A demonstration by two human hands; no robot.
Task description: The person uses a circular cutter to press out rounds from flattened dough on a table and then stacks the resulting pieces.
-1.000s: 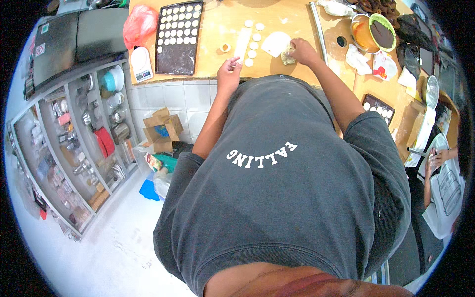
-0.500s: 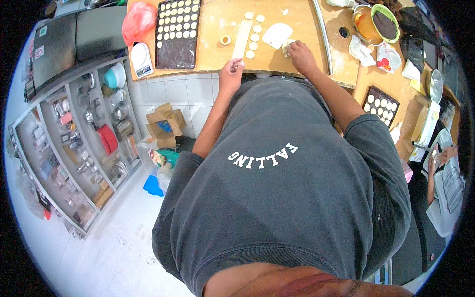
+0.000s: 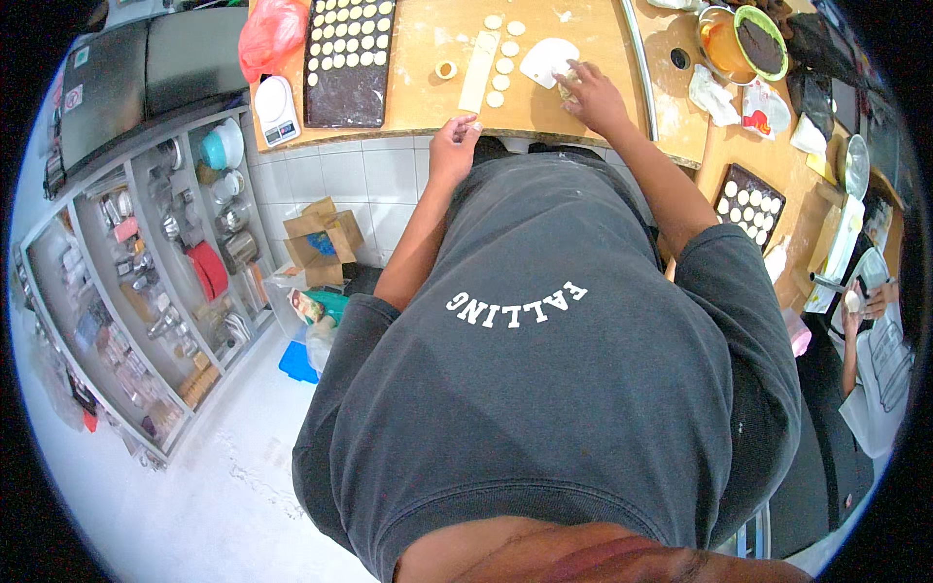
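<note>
My left hand (image 3: 454,143), fingers curled, is at the table's front edge below a pale dough strip (image 3: 477,73); I cannot make out what, if anything, it holds. My right hand (image 3: 593,99) grips a small lump of dough (image 3: 566,90), mostly hidden by my fingers, beside a white flat scraper (image 3: 542,58). Loose dough discs (image 3: 504,66) lie in a column between the strip and scraper. A small ring cutter (image 3: 446,70) sits left of the strip. A dark tray (image 3: 345,102) holds rows of discs.
A scale (image 3: 275,115) and red bag (image 3: 270,39) are at the left; a metal bar (image 3: 643,87), bowls (image 3: 761,42) and second tray (image 3: 727,222) are at the right. A co-worker's hands (image 3: 865,303) show at far right. Shelves (image 3: 204,272) and a carton (image 3: 321,243) stand below left.
My right hand has shifted slightly up and left over the dough, its fingers a little more extended. My left hand stays near the edge. The co-worker's hands have moved slightly.
</note>
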